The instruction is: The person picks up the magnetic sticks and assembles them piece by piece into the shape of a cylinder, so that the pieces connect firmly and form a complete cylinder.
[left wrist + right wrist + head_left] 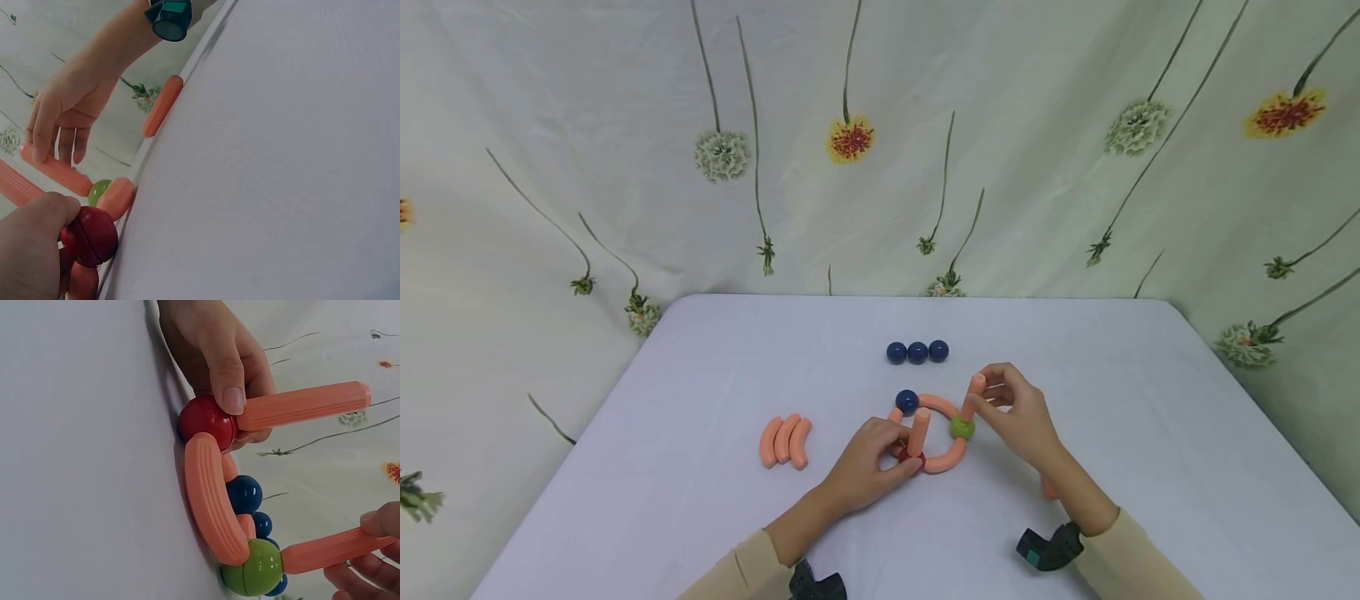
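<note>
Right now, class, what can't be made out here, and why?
Head view: much of the shiny red ball, behind the left hand and an upright orange ribbed stick.
Head view: part of the lone orange stick, behind the right forearm.
Right wrist view: part of the right hand, past the right edge.

White counter (pixel 700 375), approx. mid: ring of curved orange rods (pixel 946 458) w/ 3 balls, i.e. blue ball (pixel 907 402) at far side, green ball (pixel 962 428) at R, red ball (pixel 904 455) at near L. Straight orange rod (pixel 919 433) stands on red ball; L hand (pixel 874 462) grips that ball, partly hiding it. R hand (pixel 1018 417) pinches 2nd straight rod (pixel 973 398), slightly tilted, lower end at green ball. Beyond ring: 3 loose blue balls (pixel 917 352) in a row, close together. L of ring: 3 loose curved rods (pixel 785 440), side by side. Another orange piece (pixel 1049 488) part. hidden by R forearm, shape unclear. Dark devices (pixel 1051 547) at both wrists; beige sleeves (pixel 1131 554). Bkgd: pale cloth (pixel 1030 83) w/ flower print, blooms down.
</note>
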Available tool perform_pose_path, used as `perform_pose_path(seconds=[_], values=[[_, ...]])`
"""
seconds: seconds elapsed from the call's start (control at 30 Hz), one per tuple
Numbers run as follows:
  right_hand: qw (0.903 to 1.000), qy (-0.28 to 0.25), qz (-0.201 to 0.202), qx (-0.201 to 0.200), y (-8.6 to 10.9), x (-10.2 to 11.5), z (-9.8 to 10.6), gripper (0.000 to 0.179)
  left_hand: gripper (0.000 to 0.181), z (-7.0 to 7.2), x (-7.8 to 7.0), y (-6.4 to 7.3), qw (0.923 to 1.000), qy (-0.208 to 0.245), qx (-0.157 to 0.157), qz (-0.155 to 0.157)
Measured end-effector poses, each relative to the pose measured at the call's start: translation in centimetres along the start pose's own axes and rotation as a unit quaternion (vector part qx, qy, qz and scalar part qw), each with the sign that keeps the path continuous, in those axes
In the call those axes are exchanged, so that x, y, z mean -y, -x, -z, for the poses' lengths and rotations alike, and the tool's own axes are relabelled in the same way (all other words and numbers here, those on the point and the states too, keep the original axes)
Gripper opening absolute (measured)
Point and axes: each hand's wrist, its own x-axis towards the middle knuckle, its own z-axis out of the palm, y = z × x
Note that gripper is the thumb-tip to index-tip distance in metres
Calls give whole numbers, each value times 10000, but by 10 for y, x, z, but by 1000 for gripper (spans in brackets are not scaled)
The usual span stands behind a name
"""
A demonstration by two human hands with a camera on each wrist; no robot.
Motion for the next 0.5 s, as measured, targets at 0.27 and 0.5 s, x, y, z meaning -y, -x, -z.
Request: perform_pose_path(seconds=[0.27,0.5], values=[[9943,299,-667,780,3,-11,-9,25,18,1,-1,1,10000,19,-4,58],[9903,428,-826,1033,4,-18,-15,23,19,1,-1,1,10000,-3,-58,47]])
